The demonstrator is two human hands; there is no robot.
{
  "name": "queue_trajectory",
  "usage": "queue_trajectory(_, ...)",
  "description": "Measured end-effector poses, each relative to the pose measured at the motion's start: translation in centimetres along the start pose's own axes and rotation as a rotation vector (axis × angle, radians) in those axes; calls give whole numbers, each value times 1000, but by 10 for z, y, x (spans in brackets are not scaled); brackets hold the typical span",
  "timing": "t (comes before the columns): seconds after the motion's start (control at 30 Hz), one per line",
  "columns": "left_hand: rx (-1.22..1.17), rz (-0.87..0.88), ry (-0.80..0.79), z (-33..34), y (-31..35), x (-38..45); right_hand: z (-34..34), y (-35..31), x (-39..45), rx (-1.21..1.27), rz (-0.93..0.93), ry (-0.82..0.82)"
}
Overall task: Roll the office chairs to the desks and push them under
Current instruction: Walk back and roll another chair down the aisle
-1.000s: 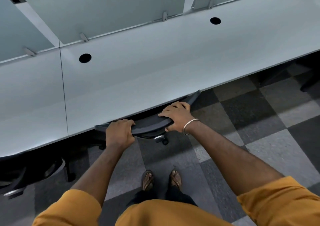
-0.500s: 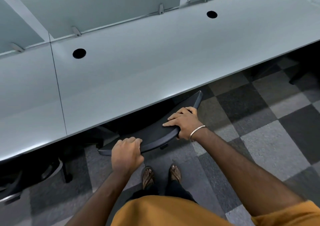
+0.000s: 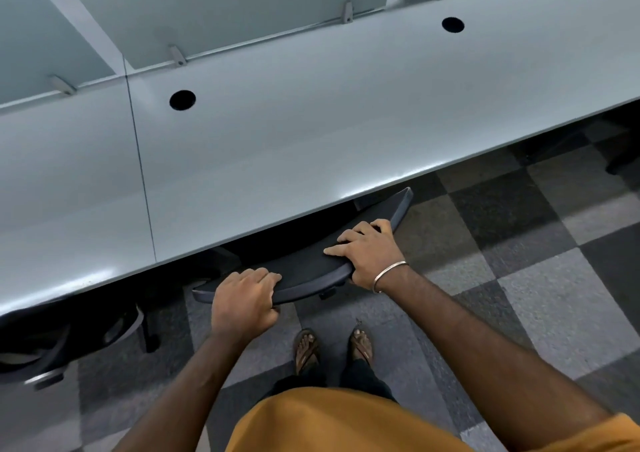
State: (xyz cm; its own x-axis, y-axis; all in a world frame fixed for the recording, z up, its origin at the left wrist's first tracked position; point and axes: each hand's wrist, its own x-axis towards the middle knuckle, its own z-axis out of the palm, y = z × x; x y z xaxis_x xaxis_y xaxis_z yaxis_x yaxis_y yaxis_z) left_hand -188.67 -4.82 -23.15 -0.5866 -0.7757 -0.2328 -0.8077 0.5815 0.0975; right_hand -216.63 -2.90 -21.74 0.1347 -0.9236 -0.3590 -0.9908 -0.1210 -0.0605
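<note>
Both hands grip chair back (image 3: 311, 271), desk (image 3: 311, 133)

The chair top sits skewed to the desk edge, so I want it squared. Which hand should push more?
Probably left. The left hand grips the backrest end farther out from the desk edge; the right hand's end is nearly under.

My right hand (image 3: 369, 254) has a thin silver bangle (image 3: 388, 275) round the wrist; my left hand (image 3: 242, 301) wears nothing. Both forearms are bare. A mustard-orange top (image 3: 339, 424) fills the bottom middle of the frame, its short sleeve (image 3: 602, 437) at lower right. Below are dark trousers (image 3: 360, 379) and brown strap sandals (image 3: 306, 349).
</note>
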Motion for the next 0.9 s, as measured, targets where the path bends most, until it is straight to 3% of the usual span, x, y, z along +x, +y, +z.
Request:
queue_trajectory(0.33, -8, -43, -20, -14, -82, 11, 7, -70, 29, 48, 84, 223)
queue_trajectory(0.57, -25, 2, 7, -11, -58, 38, 8, -25, 43, 2, 124, 209)
queue_trajectory(0.9, 15, 18, -14, -8, -62, 41, 4, -39, 36, 64, 242, 190)
